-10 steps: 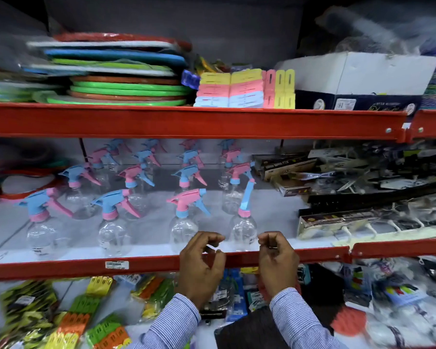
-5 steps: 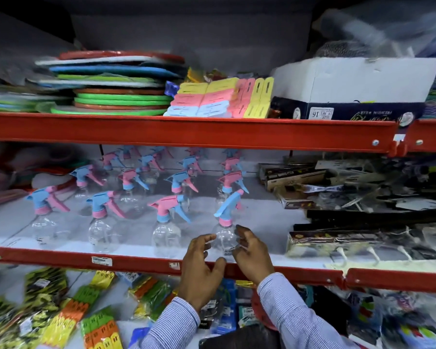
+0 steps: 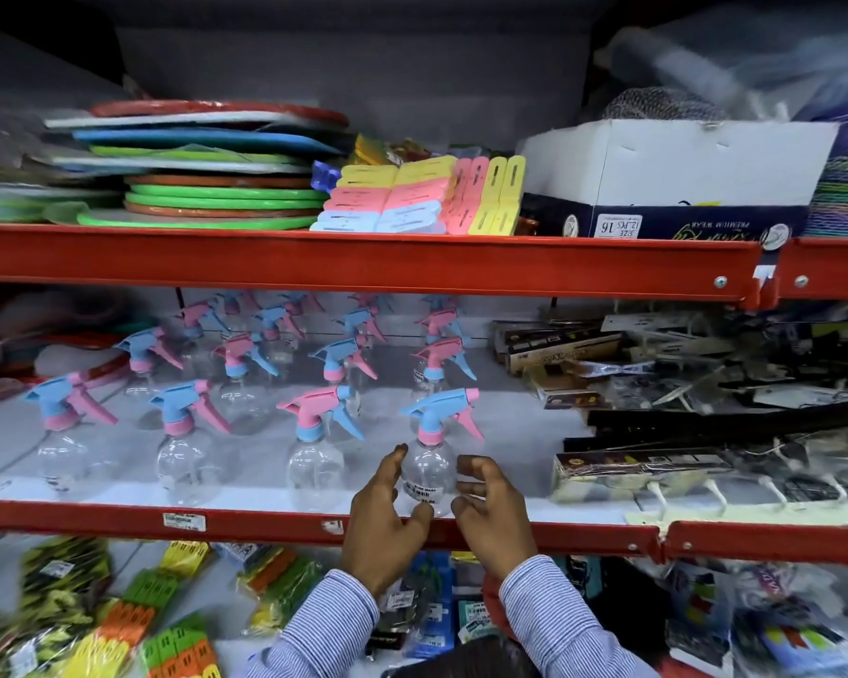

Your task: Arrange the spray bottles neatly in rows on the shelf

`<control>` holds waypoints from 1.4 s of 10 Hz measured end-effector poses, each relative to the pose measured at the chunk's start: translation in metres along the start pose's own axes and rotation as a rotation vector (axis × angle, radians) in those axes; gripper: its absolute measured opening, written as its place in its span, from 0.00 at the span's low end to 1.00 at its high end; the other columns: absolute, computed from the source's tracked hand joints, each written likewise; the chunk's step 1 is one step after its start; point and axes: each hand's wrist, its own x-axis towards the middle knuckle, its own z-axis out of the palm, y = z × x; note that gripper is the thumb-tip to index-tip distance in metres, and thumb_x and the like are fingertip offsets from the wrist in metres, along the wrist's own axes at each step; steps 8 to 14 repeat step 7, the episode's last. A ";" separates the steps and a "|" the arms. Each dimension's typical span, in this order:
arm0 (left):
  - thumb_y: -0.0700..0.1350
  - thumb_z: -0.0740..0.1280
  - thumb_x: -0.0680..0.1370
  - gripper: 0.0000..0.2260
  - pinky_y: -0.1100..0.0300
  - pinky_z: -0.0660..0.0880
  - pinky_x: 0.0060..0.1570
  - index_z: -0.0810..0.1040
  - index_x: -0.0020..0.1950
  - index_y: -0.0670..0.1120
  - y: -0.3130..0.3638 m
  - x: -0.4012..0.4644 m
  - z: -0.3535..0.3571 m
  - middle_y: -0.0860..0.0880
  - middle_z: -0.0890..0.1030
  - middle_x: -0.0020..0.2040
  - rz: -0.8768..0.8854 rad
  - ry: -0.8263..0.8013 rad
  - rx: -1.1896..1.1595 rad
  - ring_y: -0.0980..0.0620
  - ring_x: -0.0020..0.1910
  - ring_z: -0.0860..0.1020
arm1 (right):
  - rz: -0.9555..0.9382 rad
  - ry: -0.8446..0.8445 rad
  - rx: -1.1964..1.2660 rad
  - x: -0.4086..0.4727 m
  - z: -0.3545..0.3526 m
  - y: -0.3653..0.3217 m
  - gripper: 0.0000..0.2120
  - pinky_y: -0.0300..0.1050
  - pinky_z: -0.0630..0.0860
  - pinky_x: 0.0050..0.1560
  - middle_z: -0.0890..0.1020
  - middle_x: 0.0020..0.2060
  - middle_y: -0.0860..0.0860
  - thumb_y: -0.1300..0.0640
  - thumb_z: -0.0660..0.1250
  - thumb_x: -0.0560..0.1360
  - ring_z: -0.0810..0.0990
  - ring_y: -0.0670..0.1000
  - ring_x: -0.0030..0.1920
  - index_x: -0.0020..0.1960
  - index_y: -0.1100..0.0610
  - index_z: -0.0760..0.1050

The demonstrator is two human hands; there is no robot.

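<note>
Clear spray bottles with pink-and-blue trigger heads stand in rows on the white middle shelf [image 3: 510, 433]. The front row holds one at the far left [image 3: 64, 457], one beside it [image 3: 187, 462], a third [image 3: 314, 467] and the rightmost bottle [image 3: 427, 477], which has a blue head, a pink collar and a price sticker. My left hand [image 3: 383, 521] cups the rightmost bottle's left side. My right hand [image 3: 495, 511] curls against its right side with fingertips touching. That bottle stands upright at the shelf's front edge, nozzle pointing left like its neighbours.
A red rail [image 3: 265, 523] edges the shelf front. Boxed and bagged black goods [image 3: 657, 462] crowd the shelf right of the bottles. Above sit stacked coloured mats [image 3: 216, 198], pastel clip packs [image 3: 412, 203] and a white box [image 3: 681, 178]. Packaged pegs [image 3: 118, 628] lie below.
Both hands rose from the red rail and closed around the front right bottle. Its trigger head turned from pointing toward me to pointing left, in line with the row.
</note>
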 end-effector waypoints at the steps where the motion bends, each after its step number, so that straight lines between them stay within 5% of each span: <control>1: 0.39 0.68 0.71 0.30 0.84 0.65 0.48 0.66 0.71 0.53 -0.002 0.001 -0.001 0.61 0.76 0.58 0.014 -0.004 -0.011 0.72 0.56 0.73 | 0.002 0.008 -0.016 0.000 0.002 0.002 0.20 0.31 0.77 0.49 0.80 0.55 0.50 0.68 0.65 0.70 0.80 0.43 0.51 0.59 0.53 0.72; 2: 0.40 0.68 0.71 0.30 0.85 0.64 0.49 0.65 0.72 0.54 -0.002 0.001 -0.001 0.64 0.74 0.58 0.013 -0.006 -0.011 0.77 0.55 0.70 | 0.003 0.010 -0.023 0.000 0.002 0.002 0.19 0.30 0.76 0.48 0.80 0.55 0.49 0.68 0.65 0.70 0.80 0.43 0.51 0.58 0.53 0.72; 5: 0.42 0.68 0.70 0.32 0.83 0.65 0.51 0.63 0.73 0.54 -0.006 0.001 -0.002 0.59 0.75 0.63 0.008 -0.028 -0.004 0.70 0.58 0.73 | -0.008 0.005 -0.028 -0.001 0.001 0.002 0.20 0.39 0.78 0.55 0.80 0.56 0.51 0.67 0.65 0.69 0.80 0.45 0.52 0.59 0.53 0.72; 6: 0.47 0.67 0.69 0.34 0.66 0.69 0.65 0.61 0.74 0.56 -0.010 -0.004 -0.003 0.57 0.71 0.69 0.030 0.015 0.044 0.57 0.67 0.72 | -0.027 0.016 -0.049 -0.003 0.000 0.003 0.22 0.42 0.77 0.59 0.78 0.59 0.53 0.67 0.66 0.69 0.79 0.48 0.55 0.61 0.53 0.71; 7: 0.46 0.67 0.72 0.32 0.52 0.70 0.69 0.61 0.74 0.56 -0.002 -0.011 -0.008 0.57 0.69 0.72 0.077 0.100 0.084 0.54 0.69 0.70 | -0.067 0.089 -0.093 -0.011 -0.004 0.003 0.23 0.41 0.74 0.60 0.76 0.60 0.54 0.68 0.65 0.69 0.78 0.49 0.57 0.62 0.55 0.71; 14: 0.46 0.67 0.72 0.32 0.52 0.70 0.69 0.61 0.74 0.56 -0.002 -0.011 -0.008 0.57 0.69 0.72 0.077 0.100 0.084 0.54 0.69 0.70 | -0.067 0.089 -0.093 -0.011 -0.004 0.003 0.23 0.41 0.74 0.60 0.76 0.60 0.54 0.68 0.65 0.69 0.78 0.49 0.57 0.62 0.55 0.71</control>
